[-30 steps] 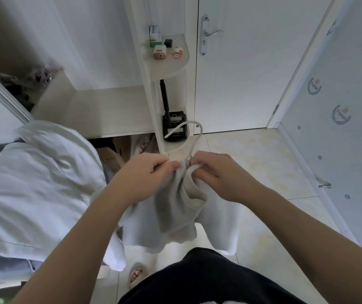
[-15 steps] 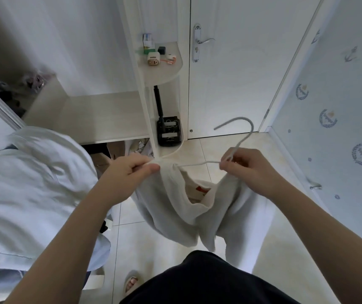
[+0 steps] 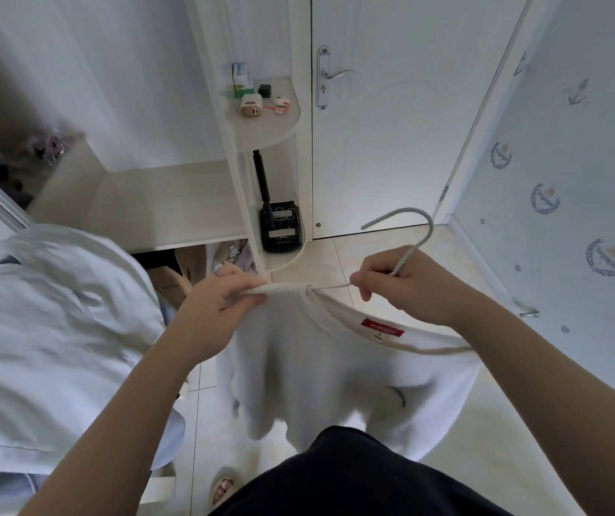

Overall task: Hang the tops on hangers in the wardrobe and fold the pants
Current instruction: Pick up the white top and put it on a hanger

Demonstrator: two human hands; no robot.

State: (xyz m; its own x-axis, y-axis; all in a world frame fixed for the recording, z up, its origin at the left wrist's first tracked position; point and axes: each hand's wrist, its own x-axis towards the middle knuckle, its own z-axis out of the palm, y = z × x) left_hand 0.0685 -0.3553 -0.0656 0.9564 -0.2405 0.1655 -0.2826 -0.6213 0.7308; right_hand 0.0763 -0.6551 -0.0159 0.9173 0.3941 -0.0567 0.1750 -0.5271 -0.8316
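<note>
Your right hand (image 3: 402,288) gripped hanger (image 3: 424,240) neck, hook up, steadying it. Your left hand (image 3: 224,303) pinched white top (image 3: 335,374) shoulder, stretching it over hanger arm. Top hung outside wardrobe (image 3: 168,195).

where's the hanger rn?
Head view, centre-right: the hanger is gripped at its neck by the right hand, hook up in front of the door. Its arm runs left into the white top, whose shoulder the left hand pinches.

We see a soft matt cloth top (image 3: 335,370), a smooth hanger (image 3: 412,227), glossy floor tiles (image 3: 458,255), and pale woodgrain shelf (image 3: 171,202).
</note>
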